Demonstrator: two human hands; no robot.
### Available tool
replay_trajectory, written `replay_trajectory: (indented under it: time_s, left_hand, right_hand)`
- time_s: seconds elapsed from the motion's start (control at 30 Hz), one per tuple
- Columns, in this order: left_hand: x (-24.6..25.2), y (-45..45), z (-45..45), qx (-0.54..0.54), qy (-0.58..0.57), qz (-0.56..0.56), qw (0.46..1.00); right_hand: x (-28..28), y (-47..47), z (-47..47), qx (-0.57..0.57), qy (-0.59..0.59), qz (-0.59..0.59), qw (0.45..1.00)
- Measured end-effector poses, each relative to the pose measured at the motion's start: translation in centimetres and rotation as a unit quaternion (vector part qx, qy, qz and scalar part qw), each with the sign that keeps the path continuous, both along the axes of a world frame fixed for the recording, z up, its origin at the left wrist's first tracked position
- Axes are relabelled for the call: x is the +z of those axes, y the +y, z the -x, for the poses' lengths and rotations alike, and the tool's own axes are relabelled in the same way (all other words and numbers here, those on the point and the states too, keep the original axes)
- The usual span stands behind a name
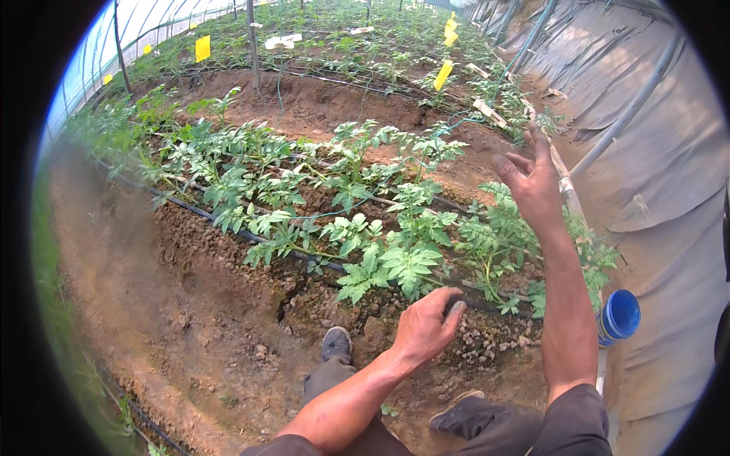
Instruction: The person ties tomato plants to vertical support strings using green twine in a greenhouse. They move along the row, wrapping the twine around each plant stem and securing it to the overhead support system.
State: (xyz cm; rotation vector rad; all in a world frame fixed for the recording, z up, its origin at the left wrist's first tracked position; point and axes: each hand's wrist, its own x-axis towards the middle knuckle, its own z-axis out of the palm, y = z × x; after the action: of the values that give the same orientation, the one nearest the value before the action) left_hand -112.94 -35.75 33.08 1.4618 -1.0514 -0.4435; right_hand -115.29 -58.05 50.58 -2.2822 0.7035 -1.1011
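My left hand [426, 324] is low in front of me, just on the near side of a leafy tomato plant [408, 265]. Its fingers curl loosely, the thumb stands apart from them, and nothing shows in its grasp. Raised at the right, my right hand [530, 185] has its fingers spread and holds nothing that I can see. Below it in the picture grows another tomato plant [493, 245]. Thin teal twine [342, 212] runs slack among the plants, and a black drip hose [197, 210] follows the row's near side.
At the right a blue bucket [621, 314] stands beside a grey sheet-covered wall [667, 188] with slanting metal poles [627, 117]. A post [253, 45] rises beyond the row. Yellow cards [202, 49] hang over farther plants. My shoe [337, 343] rests on bare soil.
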Motion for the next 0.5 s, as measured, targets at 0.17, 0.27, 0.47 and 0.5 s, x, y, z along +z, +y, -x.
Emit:
replay_trajectory:
  time_s: [0.17,0.27,0.47,0.5]
  left_hand:
    - [1.0,-0.2,-0.5,-0.001,0.02,0.044,0.999]
    - [1.6,1.0,-1.9,0.129,-0.025,0.088,0.987]
    - [4.8,2.9,-4.2,0.253,-0.247,0.217,0.91]
    - [6.0,3.3,-4.2,0.22,-0.247,0.231,0.915]
  right_hand:
    - [8.6,-3.2,-2.5,0.025,0.247,0.056,0.967]
    - [8.2,0.2,-1.5,0.11,0.268,-0.108,0.951]
    - [5.7,10.7,7.1,0.236,0.118,-0.201,0.943]
    - [5.8,12.4,8.9,0.238,0.094,-0.234,0.938]
